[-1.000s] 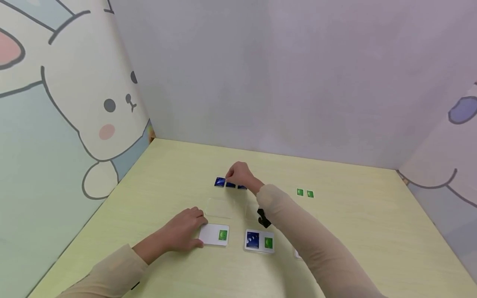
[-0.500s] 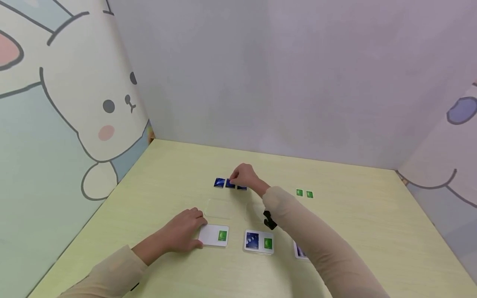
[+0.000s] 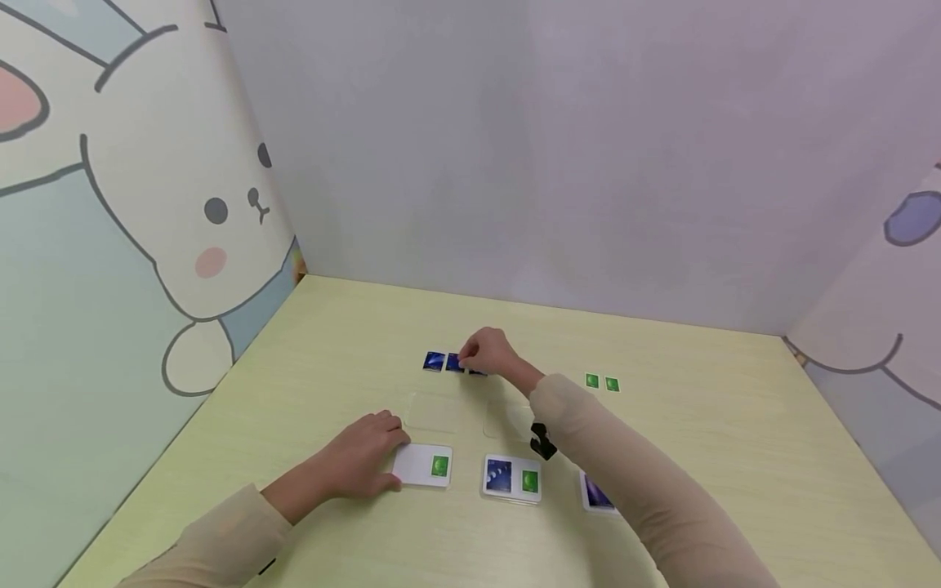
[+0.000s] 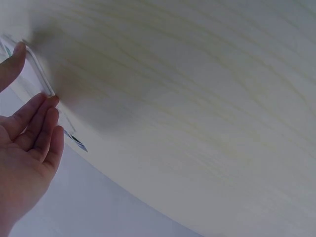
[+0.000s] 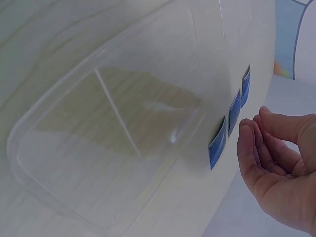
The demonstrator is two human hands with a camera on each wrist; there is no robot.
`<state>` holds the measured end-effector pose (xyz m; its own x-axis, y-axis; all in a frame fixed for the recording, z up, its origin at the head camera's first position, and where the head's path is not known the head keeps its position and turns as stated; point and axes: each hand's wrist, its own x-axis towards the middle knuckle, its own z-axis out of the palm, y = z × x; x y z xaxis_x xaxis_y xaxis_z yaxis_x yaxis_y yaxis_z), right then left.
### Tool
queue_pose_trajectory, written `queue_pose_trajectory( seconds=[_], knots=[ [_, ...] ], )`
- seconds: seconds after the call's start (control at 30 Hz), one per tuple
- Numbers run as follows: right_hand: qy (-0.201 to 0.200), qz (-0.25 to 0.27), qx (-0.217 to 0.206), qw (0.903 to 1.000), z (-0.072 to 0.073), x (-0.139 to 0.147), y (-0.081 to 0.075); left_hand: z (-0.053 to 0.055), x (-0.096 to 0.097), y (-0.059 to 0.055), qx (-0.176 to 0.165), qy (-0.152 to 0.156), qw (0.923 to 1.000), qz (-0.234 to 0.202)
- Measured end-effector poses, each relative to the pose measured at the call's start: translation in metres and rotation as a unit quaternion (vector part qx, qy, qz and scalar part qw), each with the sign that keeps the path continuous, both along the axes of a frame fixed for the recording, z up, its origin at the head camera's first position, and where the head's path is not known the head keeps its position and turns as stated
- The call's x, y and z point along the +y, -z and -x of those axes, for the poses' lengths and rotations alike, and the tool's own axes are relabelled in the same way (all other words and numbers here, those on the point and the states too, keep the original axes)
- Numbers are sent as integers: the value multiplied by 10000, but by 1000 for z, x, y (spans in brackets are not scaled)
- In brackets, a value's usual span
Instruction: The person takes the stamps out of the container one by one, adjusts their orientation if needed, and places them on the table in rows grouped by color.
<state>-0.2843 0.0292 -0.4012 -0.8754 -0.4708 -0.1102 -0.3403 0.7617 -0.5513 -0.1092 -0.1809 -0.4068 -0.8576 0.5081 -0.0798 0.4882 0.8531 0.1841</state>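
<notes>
My left hand [image 3: 360,456] holds the left edges of a flat white case [image 3: 419,465] with a green stamp [image 3: 439,465] on it, thumb on the near side and fingers on the far side. In the left wrist view, thumb and fingertips sit at the case's rim [image 4: 42,69]. My right hand [image 3: 491,351] is over a row of blue stamps on the table, overlapping the middle blue stamp [image 3: 453,362] and partly hiding the right one [image 3: 478,373]. Its fingers are curled, thumb tip near the index tip. The right wrist view shows the blue stamps [image 5: 217,143] beside the hand, with nothing visible between the fingertips.
Two clear plastic lids, one at the left [image 3: 432,412] and one at the right [image 3: 507,416], lie between stamps and cases. A white case [image 3: 512,478] bears blue and green stamps; another [image 3: 595,493] is half under the right sleeve. Green stamps [image 3: 591,380] lie farther right.
My right hand has shifted slightly right and nearer along the blue stamps, uncovering more of the middle one. More of the case under the right sleeve shows. The left hand stays put.
</notes>
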Motion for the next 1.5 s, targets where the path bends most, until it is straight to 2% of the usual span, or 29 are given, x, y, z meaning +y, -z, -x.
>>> queue_pose_trajectory(
  seconds=[0.17,0.6,1.03,1.5],
  knots=[
    [-61,190,31,9998,-1,6,1,0,0,1,73,36,10000,-11],
    [5,286,8,9996,-9,22,5,-2,0,0,2,-30,10000,-27],
    [-128,395,-37,9991,-14,31,12,-2,-1,2,136,40,9999,-3],
    [-113,540,-224,9982,-31,36,5,-2,0,1,198,60,9998,67]
  ],
)
